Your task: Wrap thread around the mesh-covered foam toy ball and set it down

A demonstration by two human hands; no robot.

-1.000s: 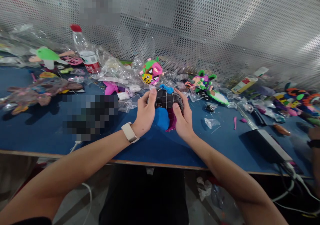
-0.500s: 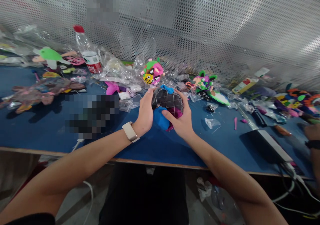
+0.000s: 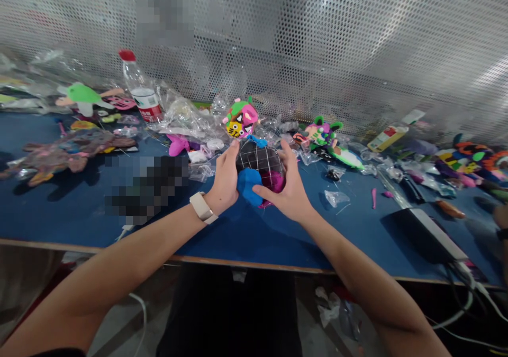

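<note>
white-gridded round form (image 3: 257,157) | black, blue, magenta patches | cupped between left hand (image 3: 225,181) and right hand (image 3: 292,190)

The person's two hands, a left hand (image 3: 224,183) and a right hand (image 3: 292,192), hold one wire-gridded ball (image 3: 257,158). One pale wristband (image 3: 203,208) sits just behind the left hand; one red-capped bottle (image 3: 145,97) stands beyond it, leftward. Right of the right hand lie two magenta bits (image 3: 373,198) and, farther right, one dark box (image 3: 426,235) with a pale top.

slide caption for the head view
Left hand and right hand cradle a gridded black, blue and magenta piece over a cluttered blue table.
</note>
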